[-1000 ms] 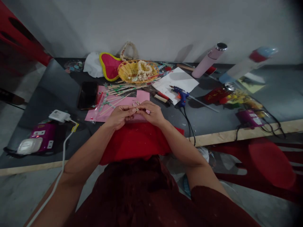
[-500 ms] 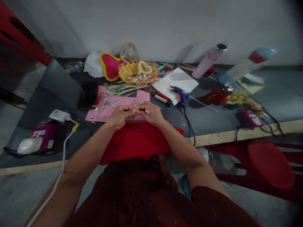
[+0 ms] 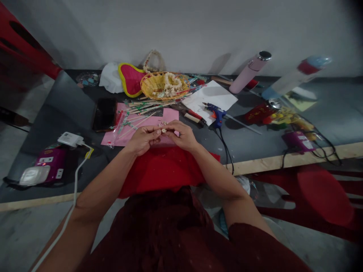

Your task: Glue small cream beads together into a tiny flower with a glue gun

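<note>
Between my two hands is a small cream flower-shaped piece [image 3: 163, 130], held over the pink paper [image 3: 141, 126]. My left hand [image 3: 144, 139] pinches it between thumb and fingers. On the other side, the fingers of my right hand [image 3: 181, 135] are curled against the same piece. Just beyond my fingertips several small pale pieces [image 3: 162, 124] lie on the paper. A red cloth [image 3: 167, 168] is spread below my hands at the table edge. How the piece is made is too small to tell.
Behind my hands are thin sticks [image 3: 141, 107], a yellow wicker basket [image 3: 147, 87] and pliers [image 3: 195, 115]. To the right lie a blue glue gun [image 3: 217, 113] with a trailing cord, a pink flask [image 3: 249, 72] and a red can [image 3: 259, 113]. Left are a phone [image 3: 104, 114] and purple power block [image 3: 52, 164].
The flower-shaped piece now shows more clearly between my fingertips, its face turned toward me. My fingers have shifted slightly, and both hands stay in about the same place.
</note>
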Demonstrator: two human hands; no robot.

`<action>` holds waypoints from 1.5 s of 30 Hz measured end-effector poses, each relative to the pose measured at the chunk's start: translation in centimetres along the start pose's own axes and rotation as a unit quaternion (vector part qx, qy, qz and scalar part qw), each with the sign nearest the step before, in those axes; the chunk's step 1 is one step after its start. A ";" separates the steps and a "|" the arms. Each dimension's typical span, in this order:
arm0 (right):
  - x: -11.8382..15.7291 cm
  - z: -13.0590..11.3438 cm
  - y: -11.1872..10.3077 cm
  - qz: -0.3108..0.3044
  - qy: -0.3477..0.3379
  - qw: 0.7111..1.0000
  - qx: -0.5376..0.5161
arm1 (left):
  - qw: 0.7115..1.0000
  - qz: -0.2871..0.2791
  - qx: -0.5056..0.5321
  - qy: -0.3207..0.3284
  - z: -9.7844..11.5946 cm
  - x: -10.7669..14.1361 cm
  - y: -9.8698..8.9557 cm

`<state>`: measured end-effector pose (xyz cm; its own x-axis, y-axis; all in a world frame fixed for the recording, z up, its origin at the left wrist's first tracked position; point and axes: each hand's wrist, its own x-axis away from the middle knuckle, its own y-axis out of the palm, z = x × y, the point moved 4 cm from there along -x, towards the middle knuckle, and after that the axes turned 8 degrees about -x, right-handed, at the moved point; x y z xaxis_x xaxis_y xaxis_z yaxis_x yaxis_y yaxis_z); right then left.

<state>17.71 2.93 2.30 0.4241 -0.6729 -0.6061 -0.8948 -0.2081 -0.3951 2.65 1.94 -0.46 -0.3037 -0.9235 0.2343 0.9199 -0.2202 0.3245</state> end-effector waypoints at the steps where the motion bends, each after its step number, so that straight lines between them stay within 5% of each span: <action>1: 0.0 0.0 0.0 -0.002 0.000 1.000 0.000 | 1.000 0.000 -0.002 0.000 0.0 0.0 0.0; 45: 0.4 0.5 0.2 -0.020 -0.002 0.999 0.027 | 0.995 0.016 -0.093 0.020 0.2 0.0 0.1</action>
<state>17.74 3.01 1.60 0.4602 -0.6625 -0.5910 -0.8681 -0.1963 -0.4560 2.69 1.95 -0.21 -0.2673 -0.9418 0.2040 0.9600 -0.2419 0.1413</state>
